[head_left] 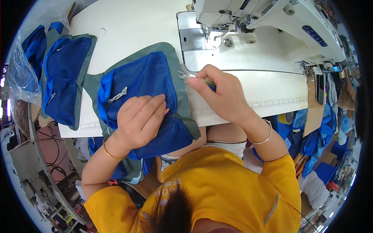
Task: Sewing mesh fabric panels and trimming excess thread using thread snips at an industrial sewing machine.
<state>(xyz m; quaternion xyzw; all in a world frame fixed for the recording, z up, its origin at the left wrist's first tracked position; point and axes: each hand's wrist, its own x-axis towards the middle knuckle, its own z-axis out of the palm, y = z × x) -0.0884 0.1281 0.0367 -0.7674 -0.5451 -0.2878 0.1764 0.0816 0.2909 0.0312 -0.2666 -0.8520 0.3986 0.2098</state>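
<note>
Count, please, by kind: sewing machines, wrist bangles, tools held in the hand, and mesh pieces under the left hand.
Sewing machine: 1
Bangles: 2 (gold bangle, pale bangle)
Small tool: 1
Blue mesh piece: 1
Total: 5

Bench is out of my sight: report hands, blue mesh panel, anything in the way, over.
Left hand on grey-green-bordered blue mesh panel. Right hand closed on slim silver-tipped tool. White sewing machine right of panel, not over it.

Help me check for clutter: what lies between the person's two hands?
Between the left hand and right hand lie the edge of the blue mesh, its grey-green border and a strip of white tabletop, as the head view shows.
</note>
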